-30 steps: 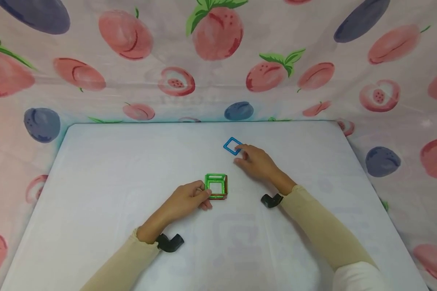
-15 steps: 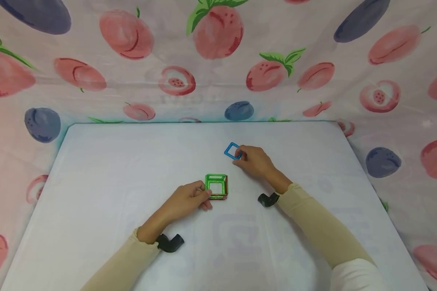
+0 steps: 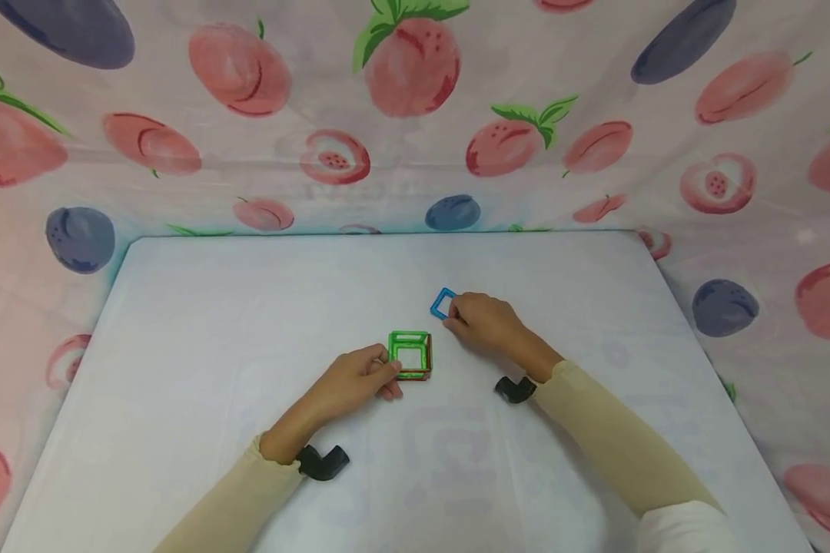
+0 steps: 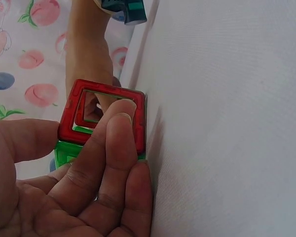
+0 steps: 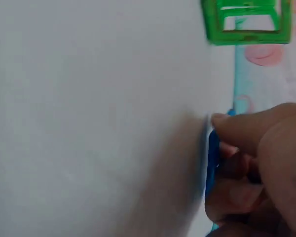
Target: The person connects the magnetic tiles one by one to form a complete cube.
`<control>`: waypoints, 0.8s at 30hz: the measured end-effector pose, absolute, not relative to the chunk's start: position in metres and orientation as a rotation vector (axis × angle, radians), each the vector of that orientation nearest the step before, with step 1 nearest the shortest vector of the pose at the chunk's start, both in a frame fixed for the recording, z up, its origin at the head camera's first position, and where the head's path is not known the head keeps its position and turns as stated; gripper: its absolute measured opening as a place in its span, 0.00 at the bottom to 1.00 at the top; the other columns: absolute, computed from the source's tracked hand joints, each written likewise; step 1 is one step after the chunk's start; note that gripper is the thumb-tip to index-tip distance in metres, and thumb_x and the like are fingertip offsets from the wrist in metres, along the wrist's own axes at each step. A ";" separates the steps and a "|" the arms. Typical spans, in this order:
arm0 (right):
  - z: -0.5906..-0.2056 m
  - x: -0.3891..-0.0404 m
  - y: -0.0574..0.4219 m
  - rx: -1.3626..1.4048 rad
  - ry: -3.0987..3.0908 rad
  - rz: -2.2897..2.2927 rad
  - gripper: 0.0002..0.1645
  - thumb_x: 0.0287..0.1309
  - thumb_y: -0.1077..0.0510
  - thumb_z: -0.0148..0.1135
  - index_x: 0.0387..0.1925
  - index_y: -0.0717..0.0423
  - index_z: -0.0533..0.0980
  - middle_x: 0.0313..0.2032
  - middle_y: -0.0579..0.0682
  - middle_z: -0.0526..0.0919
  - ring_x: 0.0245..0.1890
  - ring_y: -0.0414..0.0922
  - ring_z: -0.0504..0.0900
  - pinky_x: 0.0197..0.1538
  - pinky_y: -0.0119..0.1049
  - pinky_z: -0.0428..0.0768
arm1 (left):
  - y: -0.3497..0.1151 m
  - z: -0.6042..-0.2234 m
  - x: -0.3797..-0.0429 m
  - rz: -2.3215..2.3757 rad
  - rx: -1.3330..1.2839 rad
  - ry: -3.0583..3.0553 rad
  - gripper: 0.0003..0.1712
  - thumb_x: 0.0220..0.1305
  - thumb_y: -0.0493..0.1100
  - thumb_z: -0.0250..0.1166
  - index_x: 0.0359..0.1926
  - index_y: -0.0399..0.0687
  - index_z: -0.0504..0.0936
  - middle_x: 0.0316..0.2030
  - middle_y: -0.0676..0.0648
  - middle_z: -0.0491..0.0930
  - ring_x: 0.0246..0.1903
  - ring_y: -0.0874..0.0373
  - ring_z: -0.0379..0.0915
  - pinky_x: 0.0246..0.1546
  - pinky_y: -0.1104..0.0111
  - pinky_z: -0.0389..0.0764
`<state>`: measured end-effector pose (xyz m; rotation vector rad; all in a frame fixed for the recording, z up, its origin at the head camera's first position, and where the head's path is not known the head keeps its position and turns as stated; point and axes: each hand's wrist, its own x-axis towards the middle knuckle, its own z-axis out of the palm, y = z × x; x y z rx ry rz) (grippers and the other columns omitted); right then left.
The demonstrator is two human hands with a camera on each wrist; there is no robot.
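Near the middle of the white table, my left hand (image 3: 349, 382) holds a small box of see-through magnetic tiles (image 3: 428, 353), open-framed in green and red. In the left wrist view, the thumb is at one edge of a red square tile (image 4: 139, 123) and the fingers lie across its face. Behind and right of the box, my right hand (image 3: 487, 322) pinches a blue square magnetic tile (image 3: 438, 300) by its near corner. The right wrist view has this blue tile (image 5: 212, 158) edge-on between thumb and fingers, standing apart from the green tiles (image 5: 249, 37).
A white table (image 3: 214, 322) spreads around both hands, its far edge against a fruit-printed cloth (image 3: 394, 161). Black elbow-shaped pieces hang at the left wrist (image 3: 323, 462) and the right wrist (image 3: 515, 389).
My right hand has gone from touching the blue tile to pinching it, and has drawn it nearer the box. The left hand and the box have stayed in place.
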<state>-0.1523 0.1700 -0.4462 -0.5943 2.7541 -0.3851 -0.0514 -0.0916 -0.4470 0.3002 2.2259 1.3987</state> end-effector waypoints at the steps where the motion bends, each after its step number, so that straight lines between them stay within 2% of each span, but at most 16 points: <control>1: -0.445 -0.151 0.171 -0.590 2.742 -0.411 0.12 0.71 0.48 0.62 0.40 0.53 0.80 0.32 0.46 0.82 0.32 0.42 0.78 0.35 0.37 0.77 | -0.091 -0.447 -0.052 1.398 0.297 2.226 0.13 0.77 0.52 0.57 0.40 0.48 0.78 0.29 0.53 0.89 0.32 0.59 0.85 0.41 0.67 0.73; 9: -0.424 -0.132 0.176 -0.697 2.747 -0.669 0.09 0.68 0.52 0.66 0.38 0.54 0.79 0.26 0.45 0.74 0.27 0.40 0.71 0.32 0.33 0.70 | -0.092 -0.444 -0.054 1.403 0.292 2.210 0.14 0.77 0.52 0.57 0.41 0.47 0.79 0.30 0.53 0.89 0.32 0.59 0.85 0.41 0.66 0.73; 16: -0.401 -0.113 0.167 -0.843 2.713 -0.662 0.09 0.65 0.50 0.70 0.35 0.50 0.79 0.26 0.41 0.73 0.27 0.37 0.71 0.32 0.31 0.70 | -0.094 -0.444 -0.056 1.413 0.287 2.187 0.14 0.78 0.52 0.56 0.41 0.49 0.78 0.31 0.53 0.89 0.34 0.59 0.86 0.45 0.63 0.74; 20: -0.395 -0.105 0.161 -0.888 2.674 -0.614 0.09 0.64 0.49 0.71 0.35 0.47 0.80 0.26 0.39 0.73 0.28 0.36 0.70 0.32 0.30 0.70 | -0.094 -0.444 -0.056 1.439 0.269 2.153 0.18 0.80 0.54 0.52 0.43 0.47 0.79 0.32 0.52 0.89 0.34 0.58 0.86 0.46 0.63 0.77; 24: -0.390 -0.101 0.156 -0.938 2.650 -0.561 0.08 0.64 0.49 0.70 0.34 0.46 0.79 0.26 0.38 0.72 0.27 0.35 0.69 0.31 0.30 0.69 | -0.093 -0.444 -0.056 1.473 0.237 2.108 0.25 0.81 0.58 0.46 0.51 0.44 0.80 0.33 0.49 0.88 0.35 0.57 0.85 0.46 0.63 0.80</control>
